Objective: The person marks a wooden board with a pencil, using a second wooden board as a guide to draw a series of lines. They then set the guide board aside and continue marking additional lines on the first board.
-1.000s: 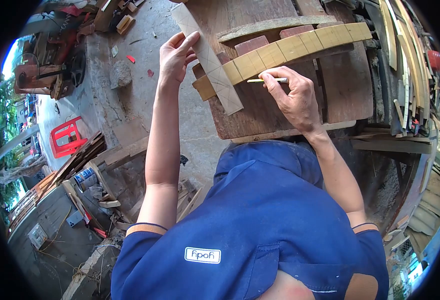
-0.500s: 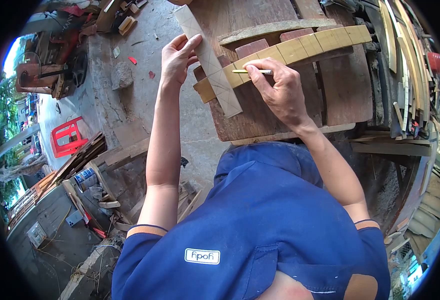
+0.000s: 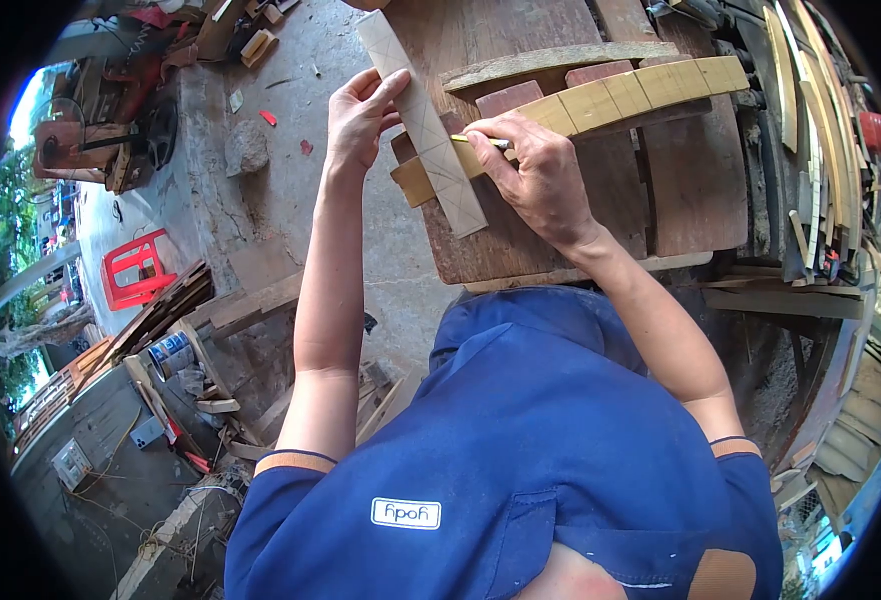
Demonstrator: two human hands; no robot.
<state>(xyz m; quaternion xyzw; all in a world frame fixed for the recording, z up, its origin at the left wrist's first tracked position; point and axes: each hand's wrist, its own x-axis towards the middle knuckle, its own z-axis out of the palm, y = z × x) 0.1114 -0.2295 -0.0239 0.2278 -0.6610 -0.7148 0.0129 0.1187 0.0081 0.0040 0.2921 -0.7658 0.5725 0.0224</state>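
My left hand (image 3: 366, 115) pinches the edge of a pale flat strip (image 3: 426, 130) marked with crossing pencil lines. The strip lies slantwise across a curved yellowish wooden piece (image 3: 611, 100), which has several dark lines drawn across its width. In my right hand (image 3: 536, 175) is a yellow-green pencil (image 3: 489, 141), its tip close to the strip's right edge. Reddish wooden blocks (image 3: 509, 97) sit beside the curved piece, partly hidden by it and by my right hand. Behind them rests a second curved wooden piece (image 3: 551, 64), rougher and greyer.
A brown wooden work table (image 3: 696, 180) supports these pieces. Long wooden strips (image 3: 826, 130) stack up on the right. On the left are a red plastic stool (image 3: 138, 270), a paint can (image 3: 172, 355) and scattered scrap boards (image 3: 251, 305).
My right hand has moved left with the pencil, bringing its tip to the edge of the pale strip. My left hand keeps its hold on the strip.
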